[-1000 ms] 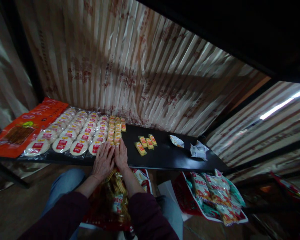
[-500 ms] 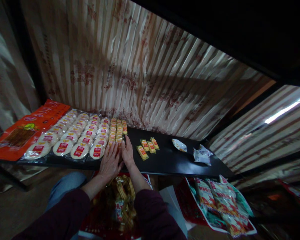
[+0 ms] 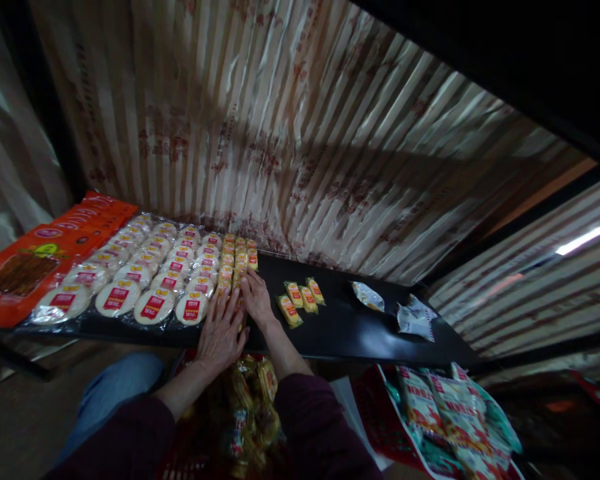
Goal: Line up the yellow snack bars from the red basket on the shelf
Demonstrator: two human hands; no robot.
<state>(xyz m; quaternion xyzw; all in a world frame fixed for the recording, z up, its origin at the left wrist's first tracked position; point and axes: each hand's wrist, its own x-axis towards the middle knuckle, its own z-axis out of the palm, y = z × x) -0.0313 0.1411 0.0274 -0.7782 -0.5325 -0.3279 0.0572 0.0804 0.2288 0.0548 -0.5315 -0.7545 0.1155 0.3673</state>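
Observation:
My left hand (image 3: 221, 333) lies with fingers stretched over the near end of the rows of small yellow wrapped snack cakes (image 3: 241, 255). Beside it, my right hand (image 3: 257, 297) rests against the right side of those rows, its fingertips on the cakes. Its fingers look extended, and I see nothing gripped in it. The cakes under both hands are partly hidden. To the left stand rows of round white wrapped rice crackers (image 3: 153, 305) with red labels. Several loose yellow cakes (image 3: 307, 300) lie on the black shelf (image 3: 325, 337) to the right.
An orange snack bag (image 3: 25, 270) lies at the shelf's left end. Two crumpled wrappers, one flat (image 3: 368, 297) and one bunched (image 3: 415, 319), lie at the right. Below are a basket of golden packets (image 3: 253, 407) and another basket of snack bags (image 3: 450, 407). Corrugated sheeting (image 3: 260, 133) stands behind.
The view has shifted slightly. Both hands stay at the yellow cake rows, and the right hand's fingers now lean more to the left over the cakes.

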